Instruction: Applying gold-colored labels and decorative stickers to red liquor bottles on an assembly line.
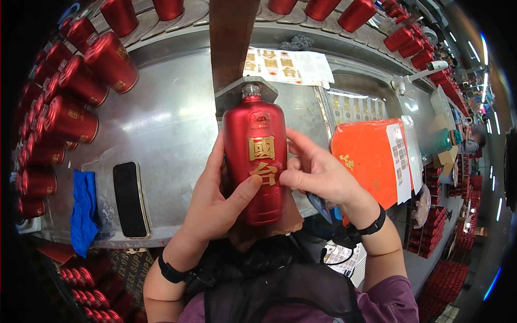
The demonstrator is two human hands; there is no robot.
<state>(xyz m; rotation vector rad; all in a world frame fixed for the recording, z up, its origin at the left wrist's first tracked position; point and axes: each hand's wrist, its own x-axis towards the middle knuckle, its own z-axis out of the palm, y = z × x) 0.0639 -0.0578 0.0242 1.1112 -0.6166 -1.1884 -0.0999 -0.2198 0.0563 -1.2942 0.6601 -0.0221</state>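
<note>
A red metallic liquor bottle [254, 200] with raised gold characters and a clear neck lies in front of me, its neck pointing away. My left hand [221, 202] wraps its left side, the thumb pressing on the lower gold character. At the right side, my right hand [318, 172] has its fingers and thumb curled against the bottle. Below that palm juts a dark bluish, pointed object [320, 208]; whether the hand holds it I cannot tell. Under the bottle's near end shows a brown pad [292, 218].
Many red bottles [72, 119] crowd the left of the metal table [167, 107]. Nearby lie a blue cloth [84, 207] and a black phone [129, 199]. A gold-printed sticker sheet [301, 65] is beyond the bottle, an orange-red folder [363, 161] to the right. A brown post [230, 43] rises ahead.
</note>
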